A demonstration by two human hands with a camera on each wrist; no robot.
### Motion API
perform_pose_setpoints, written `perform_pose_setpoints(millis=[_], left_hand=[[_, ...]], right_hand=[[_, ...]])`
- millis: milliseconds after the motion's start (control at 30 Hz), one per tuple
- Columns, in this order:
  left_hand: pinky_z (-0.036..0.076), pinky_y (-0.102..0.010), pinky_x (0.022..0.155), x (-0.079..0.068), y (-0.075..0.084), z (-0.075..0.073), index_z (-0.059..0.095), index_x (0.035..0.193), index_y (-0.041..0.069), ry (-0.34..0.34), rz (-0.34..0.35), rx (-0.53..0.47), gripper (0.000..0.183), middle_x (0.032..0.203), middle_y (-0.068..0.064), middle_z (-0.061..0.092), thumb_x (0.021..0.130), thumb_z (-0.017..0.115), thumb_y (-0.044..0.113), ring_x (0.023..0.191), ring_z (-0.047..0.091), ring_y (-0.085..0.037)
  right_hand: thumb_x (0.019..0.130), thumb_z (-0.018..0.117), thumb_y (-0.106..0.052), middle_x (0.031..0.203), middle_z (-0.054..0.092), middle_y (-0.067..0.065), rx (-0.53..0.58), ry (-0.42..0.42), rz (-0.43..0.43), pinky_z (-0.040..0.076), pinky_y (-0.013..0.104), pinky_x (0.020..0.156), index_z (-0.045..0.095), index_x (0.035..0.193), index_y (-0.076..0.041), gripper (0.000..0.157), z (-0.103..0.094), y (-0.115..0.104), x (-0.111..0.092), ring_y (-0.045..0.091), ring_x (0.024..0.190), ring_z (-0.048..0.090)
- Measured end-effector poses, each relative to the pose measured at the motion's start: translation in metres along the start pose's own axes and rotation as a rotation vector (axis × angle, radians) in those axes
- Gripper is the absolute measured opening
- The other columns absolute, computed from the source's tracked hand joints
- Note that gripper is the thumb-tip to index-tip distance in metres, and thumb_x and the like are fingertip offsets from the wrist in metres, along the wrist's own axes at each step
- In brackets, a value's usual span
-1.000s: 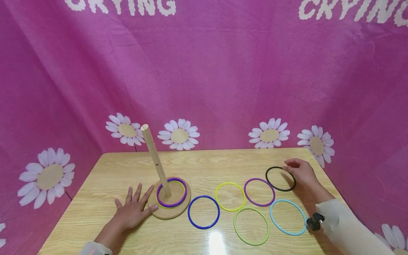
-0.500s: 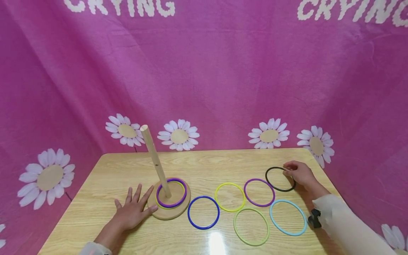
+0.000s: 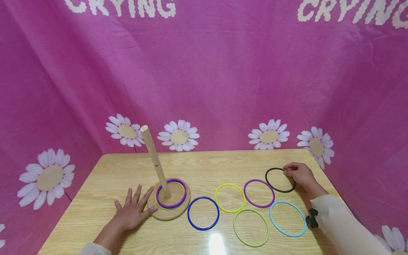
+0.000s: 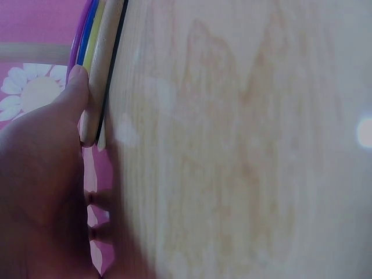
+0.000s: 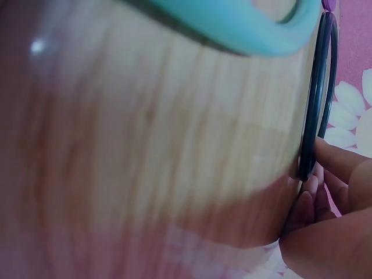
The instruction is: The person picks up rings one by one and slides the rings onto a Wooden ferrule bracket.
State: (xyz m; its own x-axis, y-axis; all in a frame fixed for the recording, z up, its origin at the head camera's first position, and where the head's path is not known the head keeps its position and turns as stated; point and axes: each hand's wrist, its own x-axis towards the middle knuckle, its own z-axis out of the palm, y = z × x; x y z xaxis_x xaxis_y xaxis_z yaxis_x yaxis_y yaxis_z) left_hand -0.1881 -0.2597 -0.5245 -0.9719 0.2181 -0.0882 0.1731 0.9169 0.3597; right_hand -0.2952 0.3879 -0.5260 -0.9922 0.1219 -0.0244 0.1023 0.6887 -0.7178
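Note:
At the left of the head view stands a wooden peg (image 3: 154, 163) on a round wooden base (image 3: 169, 215). Purple, blue and yellow rings (image 4: 83, 40) lie stacked on that base around the peg. My left hand (image 3: 130, 214) rests on the table with fingers spread, its thumb laid on the base's edge. Far to the right, my right hand (image 3: 301, 175) pinches the right edge of a black ring (image 3: 275, 187), which lies at table level. In the right wrist view the thumb (image 5: 337, 160) touches the black ring's side, with the other fingers curled below it.
Between the hands, on the wooden table (image 3: 178, 241), lie a blue ring (image 3: 188, 220), a yellow ring (image 3: 216, 200), a purple ring (image 3: 247, 200), a light green ring (image 3: 235, 232) and a light blue ring (image 3: 271, 221). A pink flowered cloth (image 3: 204, 88) hangs behind the table.
The right hand has come slightly down and its fingers have drawn together at the black ring's edge. The left hand and all the rings stay where they were.

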Motion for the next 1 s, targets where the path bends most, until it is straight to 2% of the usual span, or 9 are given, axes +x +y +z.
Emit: perform_pose_setpoints(millis=[100, 333, 567, 733, 800, 1000], left_hand=[[-0.013, -0.091, 0.094, 0.000, -0.001, 0.000, 0.020, 0.166, 0.034, -0.004, -0.002, 0.008, 0.081, 0.170, -0.027, 0.005, 0.099, 0.039, 0.075, 0.151, -0.004, -0.061], [-0.013, -0.092, 0.094, 0.000, -0.001, 0.000, 0.020, 0.166, 0.033, -0.007, -0.009, 0.011, 0.082, 0.170, -0.027, 0.006, 0.099, 0.039, 0.075, 0.151, -0.003, -0.061], [-0.013, -0.091, 0.094, 0.000, 0.003, -0.004, 0.019, 0.166, 0.032, -0.028, -0.017, -0.006, 0.082, 0.170, -0.026, 0.003, 0.100, 0.039, 0.074, 0.151, -0.006, -0.060], [-0.013, -0.092, 0.094, -0.001, 0.004, -0.004, 0.020, 0.166, 0.032, -0.008, -0.004, -0.015, 0.080, 0.170, -0.028, 0.006, 0.100, 0.043, 0.071, 0.151, -0.003, -0.061], [-0.011, -0.093, 0.093, -0.002, 0.005, -0.006, 0.023, 0.166, 0.029, 0.000, 0.000, -0.021, 0.080, 0.169, -0.029, 0.007, 0.100, 0.045, 0.069, 0.150, -0.002, -0.062], [-0.011, -0.092, 0.094, -0.001, 0.004, -0.003, 0.023, 0.166, 0.030, -0.002, -0.004, -0.011, 0.080, 0.170, -0.028, 0.007, 0.100, 0.042, 0.072, 0.151, -0.003, -0.061]], right_hand=[[0.098, 0.070, -0.014, 0.111, 0.069, 0.022, 0.002, -0.001, 0.015, 0.049, 0.031, 0.076, 0.071, 0.113, 0.003, 0.023, 0.001, -0.002, -0.001, 0.035, 0.102, 0.060], [0.099, 0.069, -0.012, 0.109, 0.069, 0.022, -0.019, 0.009, 0.050, 0.047, 0.032, 0.074, 0.073, 0.110, 0.002, 0.019, 0.000, -0.004, -0.001, 0.035, 0.099, 0.059], [0.099, 0.069, -0.013, 0.106, 0.070, 0.022, -0.036, 0.023, 0.045, 0.047, 0.032, 0.072, 0.073, 0.111, 0.002, 0.020, -0.001, -0.006, -0.001, 0.034, 0.095, 0.061], [0.099, 0.067, -0.014, 0.105, 0.070, 0.021, -0.055, 0.037, 0.035, 0.046, 0.033, 0.073, 0.073, 0.110, 0.003, 0.020, -0.003, -0.008, -0.001, 0.034, 0.094, 0.061], [0.099, 0.067, -0.014, 0.104, 0.071, 0.021, -0.062, 0.042, 0.034, 0.046, 0.033, 0.073, 0.074, 0.110, 0.002, 0.020, -0.004, -0.009, -0.001, 0.035, 0.093, 0.061], [0.099, 0.069, -0.015, 0.099, 0.072, 0.019, -0.050, 0.046, 0.046, 0.047, 0.033, 0.071, 0.074, 0.107, 0.003, 0.020, -0.007, -0.014, -0.002, 0.032, 0.090, 0.062]])
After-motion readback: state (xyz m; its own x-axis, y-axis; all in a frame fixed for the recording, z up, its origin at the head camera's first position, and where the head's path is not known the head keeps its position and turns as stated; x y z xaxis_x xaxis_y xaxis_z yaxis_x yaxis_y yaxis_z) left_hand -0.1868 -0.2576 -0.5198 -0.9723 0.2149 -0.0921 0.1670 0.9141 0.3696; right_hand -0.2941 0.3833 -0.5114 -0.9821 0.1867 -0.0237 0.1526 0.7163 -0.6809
